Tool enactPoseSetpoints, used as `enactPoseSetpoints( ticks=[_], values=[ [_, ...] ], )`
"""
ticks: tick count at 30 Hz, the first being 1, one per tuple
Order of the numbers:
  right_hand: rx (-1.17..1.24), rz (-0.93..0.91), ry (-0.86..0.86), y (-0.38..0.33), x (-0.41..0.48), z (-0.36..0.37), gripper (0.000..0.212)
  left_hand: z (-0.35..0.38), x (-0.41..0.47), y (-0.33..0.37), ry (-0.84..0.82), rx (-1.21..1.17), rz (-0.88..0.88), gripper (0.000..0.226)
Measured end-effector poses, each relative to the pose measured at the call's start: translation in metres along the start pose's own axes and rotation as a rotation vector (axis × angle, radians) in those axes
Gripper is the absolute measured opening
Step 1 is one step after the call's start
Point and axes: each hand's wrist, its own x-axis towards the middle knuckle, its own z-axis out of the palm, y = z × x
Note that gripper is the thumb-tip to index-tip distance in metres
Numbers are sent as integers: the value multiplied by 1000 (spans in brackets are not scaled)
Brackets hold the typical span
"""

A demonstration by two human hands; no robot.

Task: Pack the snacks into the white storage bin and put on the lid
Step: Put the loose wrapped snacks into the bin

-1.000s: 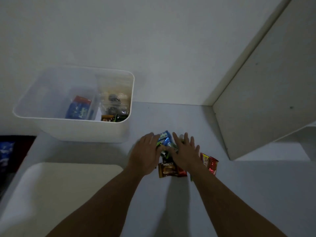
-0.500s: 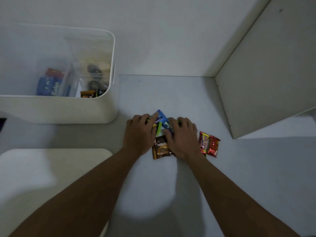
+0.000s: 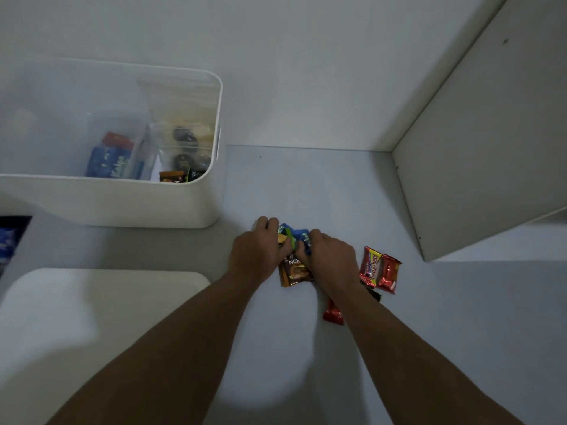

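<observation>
The white storage bin [image 3: 122,204] stands at the upper left with several snack packs inside, a blue one [image 3: 106,162] among them. Its white lid [image 3: 92,317] lies flat at the lower left. In the middle of the grey surface my left hand [image 3: 256,251] and my right hand [image 3: 329,256] press together around a pile of snack packets [image 3: 294,269]: blue, green and a brown one. Both hands have their fingers curled on the pile. Two red wrapped snacks [image 3: 380,269] lie just right of my right hand, and another red one [image 3: 333,314] shows under my right forearm.
A white wall rises behind the surface. A white panel [image 3: 491,148] slants along the right side. A dark area with something blue [image 3: 9,240] shows at the far left edge, below the bin.
My fingers have curled in tighter around the pile, bunching the packets between my hands. The view has shifted, so the bin sits lower and nearer. A red packet now shows under my right forearm.
</observation>
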Motion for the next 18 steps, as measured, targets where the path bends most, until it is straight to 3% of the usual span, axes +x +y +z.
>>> enactPoseSetpoints(
  ticks=[4,10,16,18],
  values=[
    [10,86,-65,-1,1,-24,29,-17,-5,-4,7,-14,-5,38],
    [28,157,-10,-2,16,-93,31,-96,8,6,-52,-37,-79,42],
    [103,213,89,-46,50,-166,31,-189,27,-10,152,-107,-47,42],
    [168,235,110,-68,64,-184,33,-218,33,-29,189,-155,-115,39]
  ],
)
